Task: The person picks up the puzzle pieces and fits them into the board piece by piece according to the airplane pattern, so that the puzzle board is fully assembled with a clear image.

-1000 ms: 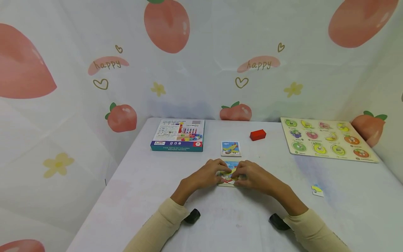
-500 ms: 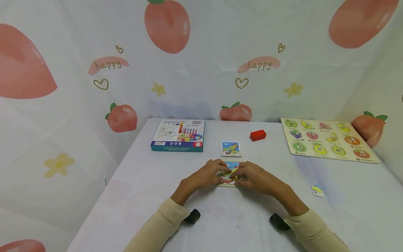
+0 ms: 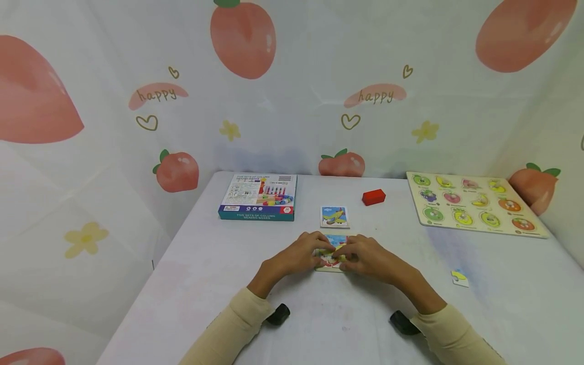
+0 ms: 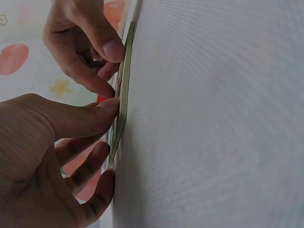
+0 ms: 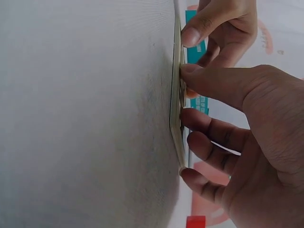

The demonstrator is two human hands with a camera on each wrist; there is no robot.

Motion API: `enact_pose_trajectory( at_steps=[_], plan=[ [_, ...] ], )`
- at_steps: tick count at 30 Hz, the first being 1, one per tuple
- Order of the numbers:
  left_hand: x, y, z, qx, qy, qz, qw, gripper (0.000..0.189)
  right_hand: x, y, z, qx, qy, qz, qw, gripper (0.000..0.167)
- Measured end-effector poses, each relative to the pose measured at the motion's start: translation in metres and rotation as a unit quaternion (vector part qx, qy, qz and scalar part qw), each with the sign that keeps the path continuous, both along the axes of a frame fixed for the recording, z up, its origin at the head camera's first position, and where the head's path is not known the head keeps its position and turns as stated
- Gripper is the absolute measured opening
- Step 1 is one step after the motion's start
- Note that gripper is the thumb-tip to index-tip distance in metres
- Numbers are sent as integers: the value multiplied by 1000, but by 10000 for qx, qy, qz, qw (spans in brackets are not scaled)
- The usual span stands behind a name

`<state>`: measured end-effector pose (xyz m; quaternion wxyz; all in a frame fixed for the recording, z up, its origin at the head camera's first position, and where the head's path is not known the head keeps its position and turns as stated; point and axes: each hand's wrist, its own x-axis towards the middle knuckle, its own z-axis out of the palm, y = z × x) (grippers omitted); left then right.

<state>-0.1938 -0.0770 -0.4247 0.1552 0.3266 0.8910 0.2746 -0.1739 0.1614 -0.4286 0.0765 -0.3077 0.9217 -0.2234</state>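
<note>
A small jigsaw puzzle board [image 3: 327,269] with a blue, yellow and red picture lies flat on the table in the head view. My left hand [image 3: 298,252] holds its left side, thumb at the near edge and fingers at the far side. From the right, my right hand [image 3: 365,256] bends over the picture, thumb and index finger on a yellow-patterned puzzle piece [image 3: 340,257], mostly hidden by the fingers. Both wrist views show the thin board [image 4: 124,80] edge-on between the fingertips. Just behind the board sits a square picture card [image 3: 334,216] with a yellow aeroplane.
A loose yellow-and-white puzzle piece [image 3: 460,278] lies to the right. Farther back are a red block [image 3: 374,197], a flat beaded-toy box [image 3: 257,196] at left and a fruit peg board [image 3: 476,203] at right. A peach-printed cloth [image 3: 292,116] hangs behind the table.
My right thumb and index finger shift slightly on the board, the index reaching a bit farther left over the picture. My left hand stays in place.
</note>
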Motion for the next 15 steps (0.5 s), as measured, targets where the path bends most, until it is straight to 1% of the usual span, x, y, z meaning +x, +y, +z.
enact_pose_trajectory(
  at_steps=[8,15],
  plan=[
    [0,0,-1,2,-79,25,10000,39,-1,1,1,-23,-179,-4,9998,25],
    [-1,-1,-1,21,-72,12,10000,39,-1,1,2,-106,-184,3,9998,24]
  ],
)
